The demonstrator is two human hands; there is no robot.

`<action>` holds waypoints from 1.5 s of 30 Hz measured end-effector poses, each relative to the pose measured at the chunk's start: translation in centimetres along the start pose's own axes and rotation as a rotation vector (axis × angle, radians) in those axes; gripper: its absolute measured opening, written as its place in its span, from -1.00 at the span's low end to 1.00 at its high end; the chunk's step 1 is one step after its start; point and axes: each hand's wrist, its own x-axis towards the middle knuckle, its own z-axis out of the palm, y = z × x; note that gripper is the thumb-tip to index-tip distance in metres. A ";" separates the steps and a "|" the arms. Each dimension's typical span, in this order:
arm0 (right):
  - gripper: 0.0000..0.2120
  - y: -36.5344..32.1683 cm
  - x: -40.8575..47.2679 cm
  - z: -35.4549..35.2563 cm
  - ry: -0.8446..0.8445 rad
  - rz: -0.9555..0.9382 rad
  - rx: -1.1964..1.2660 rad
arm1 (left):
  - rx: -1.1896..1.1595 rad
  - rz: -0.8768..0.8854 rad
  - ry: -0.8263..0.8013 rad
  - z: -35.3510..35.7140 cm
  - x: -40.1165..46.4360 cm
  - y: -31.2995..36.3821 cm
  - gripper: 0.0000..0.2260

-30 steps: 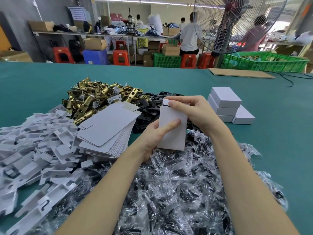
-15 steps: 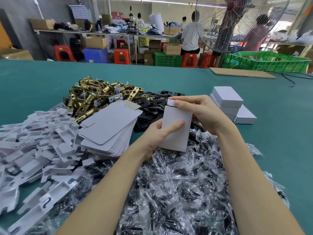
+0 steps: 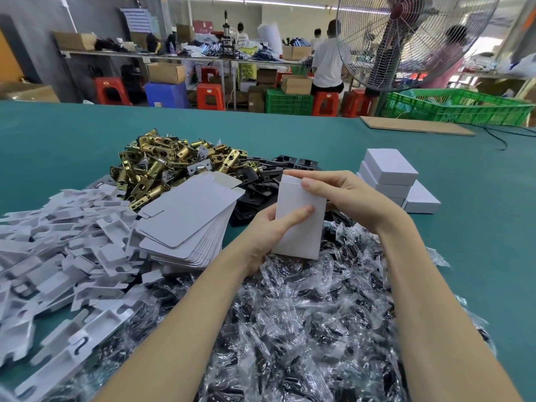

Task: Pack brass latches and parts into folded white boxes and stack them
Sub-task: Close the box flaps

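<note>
White box (image 3: pixel 298 219): folded, held upright above the heap of clear-bagged black parts (image 3: pixel 304 323), near the middle of the teal table (image 3: pixel 478 227). Left hand (image 3: pixel 268 233): fingers curled behind the box's lower half, thumb pressed across its front face. Right hand (image 3: pixel 345 195): curled over the box's top end, thumb on the upper front, fingers along the top flap. Brass latches (image 3: pixel 162 166): loose pile, far left of the box. Flat box blanks (image 3: pixel 188 224): fanned stack just left of the left hand. White plastic inserts (image 3: pixel 58 242): spread at far left. Black plates (image 3: pixel 261 181): behind the box. Finished boxes (image 3: pixel 390 179): stacked to the right.
</note>
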 end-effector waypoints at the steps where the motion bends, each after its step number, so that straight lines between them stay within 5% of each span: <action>1: -0.74 0.1 0.0 0.0 0.001 -0.016 -0.046 | 0.002 0.000 -0.007 0.0 -0.1 0.1 -0.56; 13: -0.77 1.0 0.4 0.3 0.145 -0.029 0.086 | -0.039 0.000 0.067 0.0 0.0 0.0 -0.54; 22: -0.76 1.7 0.6 0.6 0.252 -0.022 0.195 | -0.063 -0.034 0.087 -0.1 0.2 -0.1 -0.70; 26: -0.53 1.1 0.7 0.5 0.282 0.135 0.105 | -0.225 -0.056 0.081 0.0 0.2 0.3 -0.69; 32: -0.07 -0.5 0.2 0.5 -0.032 0.402 -0.194 | -0.233 0.018 0.189 0.4 0.4 0.1 -0.78; 36: 0.18 -1.2 1.0 2.5 -0.048 0.436 -0.405 | -0.255 0.069 0.294 0.1 0.9 -0.1 -0.72; 42: -0.07 -0.5 2.7 5.3 0.194 0.312 -0.495 | -0.475 0.145 0.203 -0.1 1.4 -0.3 -0.66; 45: -0.22 -0.6 2.4 4.2 0.276 0.306 -0.357 | -0.303 0.208 0.154 -0.1 1.6 -0.5 -0.61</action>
